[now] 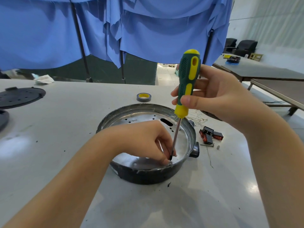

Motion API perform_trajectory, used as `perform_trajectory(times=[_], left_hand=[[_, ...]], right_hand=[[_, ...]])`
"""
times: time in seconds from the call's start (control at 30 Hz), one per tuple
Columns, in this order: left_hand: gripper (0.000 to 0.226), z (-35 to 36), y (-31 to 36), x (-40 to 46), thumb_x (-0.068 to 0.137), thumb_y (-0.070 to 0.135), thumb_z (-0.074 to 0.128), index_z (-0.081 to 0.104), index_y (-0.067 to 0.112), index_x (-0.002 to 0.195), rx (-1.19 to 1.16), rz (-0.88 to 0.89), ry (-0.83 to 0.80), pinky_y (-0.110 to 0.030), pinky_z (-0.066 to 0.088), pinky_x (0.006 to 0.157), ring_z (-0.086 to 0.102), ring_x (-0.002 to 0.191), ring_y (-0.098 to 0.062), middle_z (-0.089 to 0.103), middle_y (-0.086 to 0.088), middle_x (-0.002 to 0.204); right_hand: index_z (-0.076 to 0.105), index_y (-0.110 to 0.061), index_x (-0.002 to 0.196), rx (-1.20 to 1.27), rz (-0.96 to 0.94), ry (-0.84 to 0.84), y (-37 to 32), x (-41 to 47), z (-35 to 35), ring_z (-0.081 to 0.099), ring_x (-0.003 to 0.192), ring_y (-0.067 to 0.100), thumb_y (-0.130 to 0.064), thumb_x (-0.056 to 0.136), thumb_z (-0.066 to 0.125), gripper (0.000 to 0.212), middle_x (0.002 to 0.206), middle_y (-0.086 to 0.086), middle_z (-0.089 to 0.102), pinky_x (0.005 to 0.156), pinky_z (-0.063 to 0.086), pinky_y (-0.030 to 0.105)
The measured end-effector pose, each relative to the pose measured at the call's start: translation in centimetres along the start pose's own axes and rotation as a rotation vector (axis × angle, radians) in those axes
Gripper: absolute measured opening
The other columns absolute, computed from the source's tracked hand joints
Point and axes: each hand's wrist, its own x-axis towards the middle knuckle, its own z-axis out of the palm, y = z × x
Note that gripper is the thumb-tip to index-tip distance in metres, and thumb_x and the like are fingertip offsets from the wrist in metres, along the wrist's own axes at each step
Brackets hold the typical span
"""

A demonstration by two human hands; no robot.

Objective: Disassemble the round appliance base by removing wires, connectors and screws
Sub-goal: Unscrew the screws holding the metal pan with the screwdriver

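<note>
Round appliance base (144, 176) sits on the pale grey table (65, 145), near its front centre, open side up: black outer wall, shiny perforated metal pan inside, a black knob-like stub on its right wall. Left hand (148, 139) reaches into the pan from the near left, fingers curled down and pinching around the lower end of the screwdriver shaft where the tip meets a small screw (170, 162) at the pan's near-right rim. Right hand (212, 94) is above and right of the base, thumb and fingers wrapped on the green-and-yellow handle of the screwdriver (185, 89); tool stands nearly upright, leaning slightly right at the top. Just right of the base, on the table: a cluster of black-and-red rocker switches (210, 134), a loose bolt (207, 145), a small metal spacer, and thin pale wires (199, 119) trailing behind the right wrist. Roll of grey tape (143, 97) with a yellow inner label lies beyond the base, apart from it (print on the label too small to read; no other writing legible). Far left: a black perforated round lid (19, 97) and part of another dark disc at the edge of view. Blue cloth (148, 30) hangs behind the table's far edge. Open table surface lies left of and in front of the base; the right side is crowded with the removed parts, and the table's right edge falls away toward brown tables beyond.
</note>
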Motion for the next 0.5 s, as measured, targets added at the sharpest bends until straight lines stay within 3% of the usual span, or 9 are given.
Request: perform_trajectory(times=[0.13, 0.3, 0.5], left_hand=[[0.013, 0.3, -0.1, 0.2, 0.079, 0.022, 0.072, 0.074, 0.028, 0.090, 0.043, -0.010, 0.008, -0.025, 0.056, 0.083, 0.066, 0.081, 0.001, 0.073, 0.014, 0.092], [0.012, 1.0, 0.0, 0.6, 0.081, 0.021, 0.068, 0.072, 0.032, 0.080, 0.111, -0.007, 0.047, -0.004, 0.041, 0.055, 0.057, 0.063, 0.008, 0.068, 0.016, 0.074], [0.013, 1.0, 0.1, 0.8, 0.083, 0.021, 0.067, 0.074, 0.032, 0.084, 0.122, -0.023, 0.027, -0.004, 0.045, 0.062, 0.060, 0.070, 0.009, 0.067, 0.023, 0.073]], right_hand=[[0.053, -0.008, 0.126, 0.018, -0.010, 0.056, -0.2, -0.1, -0.2, 0.073, 0.085, 0.023, -0.007, 0.068, 0.070, 0.061, 0.090, 0.007, 0.075, 0.070, 0.057, 0.024], [0.053, -0.009, 0.126, 0.000, -0.007, 0.082, -0.4, -0.3, -0.6, 0.073, 0.086, 0.024, -0.010, 0.068, 0.071, 0.061, 0.092, 0.006, 0.075, 0.071, 0.057, 0.026], [0.056, -0.015, 0.119, -0.016, 0.000, 0.102, -0.4, -0.3, -0.8, 0.073, 0.085, 0.025, -0.015, 0.069, 0.071, 0.052, 0.093, 0.003, 0.075, 0.072, 0.057, 0.026]])
